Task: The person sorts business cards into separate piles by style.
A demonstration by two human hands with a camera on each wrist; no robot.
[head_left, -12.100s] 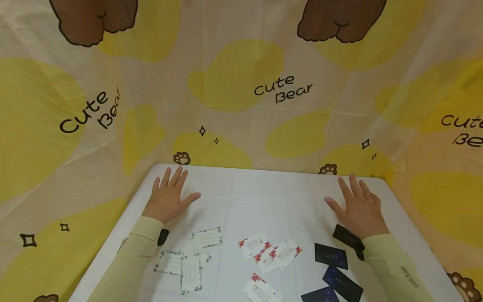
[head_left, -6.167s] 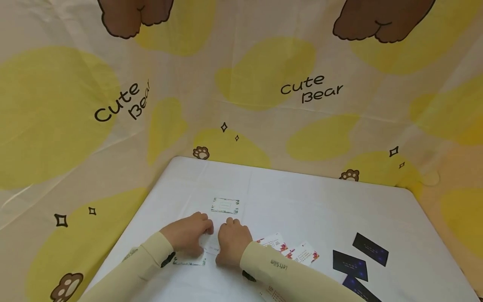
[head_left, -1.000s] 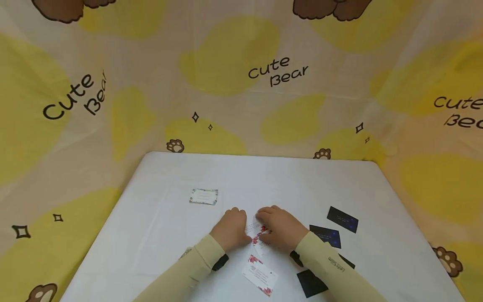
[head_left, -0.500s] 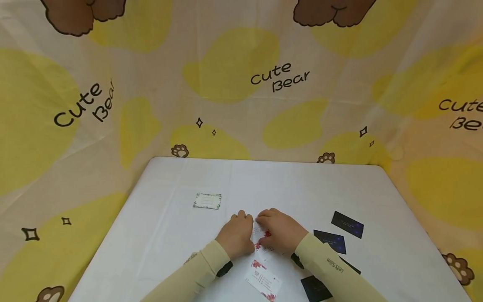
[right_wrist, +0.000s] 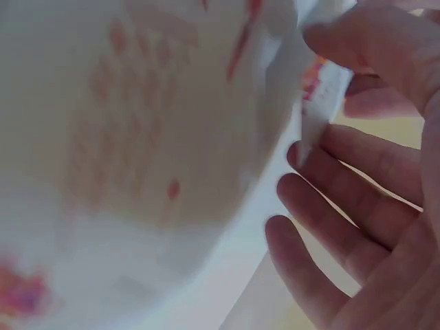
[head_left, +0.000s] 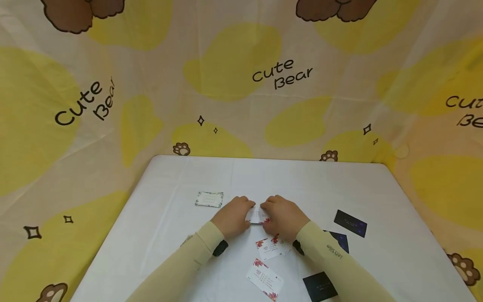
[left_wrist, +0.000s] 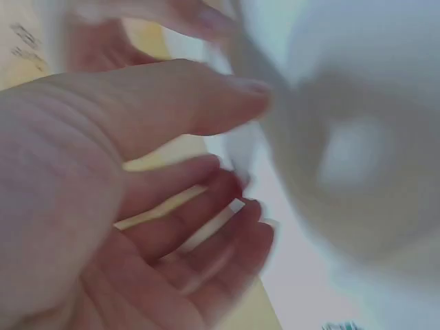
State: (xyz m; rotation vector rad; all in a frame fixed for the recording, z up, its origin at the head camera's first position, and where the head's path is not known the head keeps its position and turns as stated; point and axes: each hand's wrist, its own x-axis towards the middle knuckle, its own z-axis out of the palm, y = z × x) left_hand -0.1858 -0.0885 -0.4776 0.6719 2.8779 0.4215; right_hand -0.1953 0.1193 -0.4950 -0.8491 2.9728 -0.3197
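Near the table's middle, my left hand [head_left: 234, 218] and right hand [head_left: 284, 218] hold a white business card with a red floral print [head_left: 254, 215] between them. In the right wrist view, my right hand [right_wrist: 364, 165] pinches the card [right_wrist: 322, 96] between thumb and fingers. The left wrist view is blurred; my left hand [left_wrist: 165, 185] has its thumb and fingers at the card's thin edge. Just nearer to me lie overlapping red floral cards [head_left: 272, 248], partly under the right hand's side. Another red floral card [head_left: 265, 279] lies closer still.
A green leaf-bordered card [head_left: 209, 199] lies at the back left of the white table [head_left: 170, 176]. On the right are dark blue cards [head_left: 351, 223], another dark card [head_left: 320, 287] and one partly hidden by the right sleeve [head_left: 339, 256]. A patterned cloth [head_left: 226, 63] hangs behind.
Twelve seconds ago both hands lay spread and the leaf-bordered cards were scattered; one now shows at the back. In the last half second, both hands moved away from me with a floral card.
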